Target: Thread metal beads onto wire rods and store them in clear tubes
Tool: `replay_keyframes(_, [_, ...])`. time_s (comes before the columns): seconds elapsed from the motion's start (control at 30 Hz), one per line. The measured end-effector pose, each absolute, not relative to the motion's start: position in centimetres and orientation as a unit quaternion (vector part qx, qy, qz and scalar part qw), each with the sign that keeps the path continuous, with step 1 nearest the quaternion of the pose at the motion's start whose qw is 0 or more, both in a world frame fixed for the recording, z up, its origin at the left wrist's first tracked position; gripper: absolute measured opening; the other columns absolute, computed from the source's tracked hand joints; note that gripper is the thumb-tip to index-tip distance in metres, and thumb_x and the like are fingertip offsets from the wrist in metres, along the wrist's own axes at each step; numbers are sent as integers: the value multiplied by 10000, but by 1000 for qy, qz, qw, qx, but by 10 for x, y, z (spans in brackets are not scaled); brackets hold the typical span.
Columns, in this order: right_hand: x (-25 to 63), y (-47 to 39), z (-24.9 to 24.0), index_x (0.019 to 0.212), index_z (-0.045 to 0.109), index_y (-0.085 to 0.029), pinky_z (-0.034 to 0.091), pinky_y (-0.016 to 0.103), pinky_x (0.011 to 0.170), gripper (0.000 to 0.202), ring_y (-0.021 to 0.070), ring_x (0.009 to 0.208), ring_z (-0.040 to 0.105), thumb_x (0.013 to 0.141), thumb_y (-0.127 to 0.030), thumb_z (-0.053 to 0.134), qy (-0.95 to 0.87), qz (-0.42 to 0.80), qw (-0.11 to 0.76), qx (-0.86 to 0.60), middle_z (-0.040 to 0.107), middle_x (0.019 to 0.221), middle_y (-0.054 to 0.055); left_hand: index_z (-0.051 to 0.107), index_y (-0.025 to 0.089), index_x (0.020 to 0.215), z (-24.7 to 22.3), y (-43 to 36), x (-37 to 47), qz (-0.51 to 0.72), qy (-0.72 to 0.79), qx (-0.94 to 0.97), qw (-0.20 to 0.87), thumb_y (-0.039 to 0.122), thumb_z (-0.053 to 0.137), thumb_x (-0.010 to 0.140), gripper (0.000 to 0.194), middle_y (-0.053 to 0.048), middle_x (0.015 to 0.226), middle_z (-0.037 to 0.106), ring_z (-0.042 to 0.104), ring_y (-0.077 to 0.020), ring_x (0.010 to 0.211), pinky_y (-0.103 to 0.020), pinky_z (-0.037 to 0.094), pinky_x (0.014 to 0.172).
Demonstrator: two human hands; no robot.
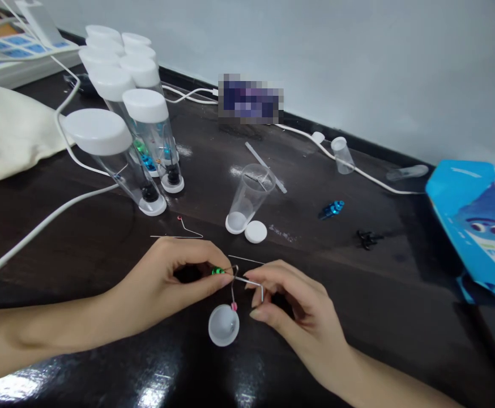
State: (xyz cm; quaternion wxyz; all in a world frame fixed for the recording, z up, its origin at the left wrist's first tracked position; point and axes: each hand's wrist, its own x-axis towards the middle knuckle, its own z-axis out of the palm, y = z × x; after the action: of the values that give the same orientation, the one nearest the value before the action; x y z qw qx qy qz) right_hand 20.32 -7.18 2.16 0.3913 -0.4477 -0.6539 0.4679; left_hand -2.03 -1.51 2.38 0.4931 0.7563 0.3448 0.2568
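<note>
By the cup (220, 333), our left fingers (207, 288) pinch the green piece (217, 271); right fingers (284, 320) spread. Slack pinch, wire (253, 282) could twist.

So you had roughly nine white-capped tubes (146, 107), though the back ones overlapped, so don't quote me on that. Outside those you had one open clear tube (244, 199), one small translucent cup (220, 330), two loose white caps (256, 232), two pink beads (234, 306), one green piece (217, 271), one blue piece (331, 209), one black piece (367, 238), one clear stick (265, 167), two little vials (343, 157) and one blue bag (464, 195).
</note>
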Motion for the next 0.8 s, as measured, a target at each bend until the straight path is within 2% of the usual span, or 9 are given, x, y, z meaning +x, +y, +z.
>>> replay_keyframes(0.07, [204,-72,23,1095,692,-175,545,274,681,237,136,753,628,858,-157,697,-681,423,399,-444,650,909,44,703,181,889,23,-13,-20,262,352,747,499,247,611,905,115,-6,830,713,651,-130,739,-209,504,652])
replay_keyframes(0.2, [204,-73,24,1092,709,-176,550,268,656,232,146,777,646,897,-83,623,-707,389,401,-434,671,897,52,712,184,870,23,-14,-18,261,355,751,491,254,615,900,123,-5,824,715,649,-129,732,-212,504,653])
replay_keyframes(0.37, [205,-76,18,1112,701,-163,554,228,528,276,108,603,632,944,-51,513,-687,429,408,-421,666,770,33,717,187,881,28,-19,-18,244,341,769,483,256,604,907,135,-17,843,713,653,-144,758,-229,522,695])
replay_keyframes(0.53, [204,-77,16,1108,670,-180,545,189,499,248,86,568,632,957,-69,509,-675,442,398,-436,669,762,9,712,195,886,27,-19,-19,240,332,771,488,255,602,909,127,-9,848,711,654,-140,754,-229,524,694])
replay_keyframes(0.63, [205,-76,19,1092,672,-173,549,229,563,202,110,655,638,941,-98,561,-725,371,378,-441,661,868,38,708,199,863,25,-16,-19,253,343,759,492,254,603,907,126,2,840,710,654,-134,755,-227,518,689])
replay_keyframes(0.73, [207,-74,21,1081,685,-153,545,287,660,202,159,801,641,901,-83,624,-793,226,359,-437,638,1014,88,702,194,848,23,-15,-19,258,355,749,498,256,612,901,121,7,832,709,651,-131,752,-226,511,683])
replay_keyframes(0.8, [210,-72,20,1046,697,-148,530,310,691,206,177,833,634,876,-44,642,-819,132,363,-424,650,993,87,700,195,846,23,-15,-19,253,355,747,502,261,613,901,122,12,824,707,645,-125,739,-223,505,672])
